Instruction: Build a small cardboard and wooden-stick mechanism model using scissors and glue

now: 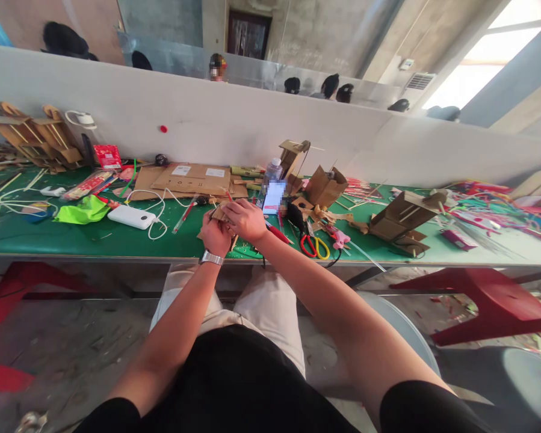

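Observation:
Close to the table's front edge, my left hand [216, 236], with a metal watch at the wrist, is closed around a small brown cardboard piece [219, 212]. My right hand [245, 220] reaches over it from the other side, its fingers bent and pressed onto the same piece. Most of the piece is hidden by the fingers, so its full shape does not show. Right of my hands lie a lit phone [274, 197], red-handled pliers [278, 233] and scissors [314, 245] with red and yellow handles. A clear bottle [274, 171] stands behind the phone.
A white power bank [132, 217] with a cable, green cloth [83, 210] and flat cardboard [191, 179] lie to the left. Cardboard models stand at right [403, 219] and far left [58, 141]. A pink glue gun [339, 237] lies near the edge. A white partition [252, 120] closes the back.

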The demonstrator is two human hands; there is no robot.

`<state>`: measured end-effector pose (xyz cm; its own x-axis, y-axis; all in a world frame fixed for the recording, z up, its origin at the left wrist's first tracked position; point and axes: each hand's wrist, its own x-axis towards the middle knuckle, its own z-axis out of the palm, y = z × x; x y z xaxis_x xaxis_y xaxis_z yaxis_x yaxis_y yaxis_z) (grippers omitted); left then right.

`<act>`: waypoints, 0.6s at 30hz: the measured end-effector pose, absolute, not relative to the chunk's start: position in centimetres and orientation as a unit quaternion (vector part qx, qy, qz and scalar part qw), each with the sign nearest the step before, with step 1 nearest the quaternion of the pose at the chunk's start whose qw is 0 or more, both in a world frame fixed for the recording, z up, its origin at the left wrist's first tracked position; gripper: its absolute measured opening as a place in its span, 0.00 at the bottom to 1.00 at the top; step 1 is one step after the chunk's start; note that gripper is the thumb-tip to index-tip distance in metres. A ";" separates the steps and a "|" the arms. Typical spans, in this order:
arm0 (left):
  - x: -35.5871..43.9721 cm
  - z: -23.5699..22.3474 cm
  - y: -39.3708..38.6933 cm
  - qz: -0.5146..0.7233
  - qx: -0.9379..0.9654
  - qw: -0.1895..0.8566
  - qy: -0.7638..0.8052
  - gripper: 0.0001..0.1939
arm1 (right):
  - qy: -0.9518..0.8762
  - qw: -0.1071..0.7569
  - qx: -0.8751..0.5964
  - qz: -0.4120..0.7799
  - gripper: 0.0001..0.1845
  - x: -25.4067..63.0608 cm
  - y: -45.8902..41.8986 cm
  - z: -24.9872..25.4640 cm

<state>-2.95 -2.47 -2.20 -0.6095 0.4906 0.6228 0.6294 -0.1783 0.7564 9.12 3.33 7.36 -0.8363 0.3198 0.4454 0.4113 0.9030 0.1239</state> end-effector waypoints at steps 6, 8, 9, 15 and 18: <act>-2.8 -2.7 -2.2 -0.673 -0.422 0.043 -0.607 0.17 | -0.951 0.201 -0.211 -0.105 0.25 9.0 2.9 7.3; -2.7 -2.8 -2.1 -0.683 -0.419 0.040 -0.596 0.16 | -0.951 0.207 -0.208 -0.101 0.25 9.1 2.8 7.1; -2.7 -2.8 -2.1 -0.688 -0.418 0.038 -0.592 0.15 | -0.950 0.215 -0.206 -0.097 0.25 9.2 2.7 7.0; -2.7 -2.8 -2.1 -0.707 -0.415 0.026 -0.571 0.07 | -0.942 0.284 -0.172 -0.040 0.29 9.7 2.3 7.0; -2.6 -2.5 -1.9 -0.723 -0.401 0.019 -0.562 0.07 | -0.931 0.321 -0.175 0.007 0.23 9.9 2.4 7.1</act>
